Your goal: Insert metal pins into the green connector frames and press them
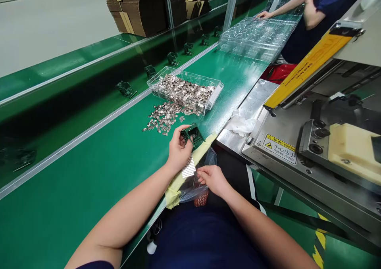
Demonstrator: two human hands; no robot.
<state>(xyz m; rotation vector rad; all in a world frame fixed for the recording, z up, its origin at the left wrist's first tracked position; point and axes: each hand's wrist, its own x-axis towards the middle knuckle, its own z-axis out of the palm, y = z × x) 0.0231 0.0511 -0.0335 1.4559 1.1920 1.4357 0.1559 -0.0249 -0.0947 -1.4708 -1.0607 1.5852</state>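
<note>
My left hand (179,150) grips a dark plastic housing (200,140) with an open frame shape, held over the near edge of the green bench. Below the palm hangs a pale striped strip (188,170), which seems to be held by the same hand. My right hand (214,178) is closed in a pinch beside the strip's lower end; whatever is between its fingertips is too small to name. Beyond the hands, small metal pieces (162,116) lie heaped before a clear plastic box (214,99) filled with more of them.
Several dark housings (125,89) sit in a row on the conveyor (74,114) to the left. At right stands a machine with a warning label (279,148). Yellow tape (174,195) and a plastic bag (190,193) line the bench edge. A co-worker's hand (264,15) touches clear trays (253,39).
</note>
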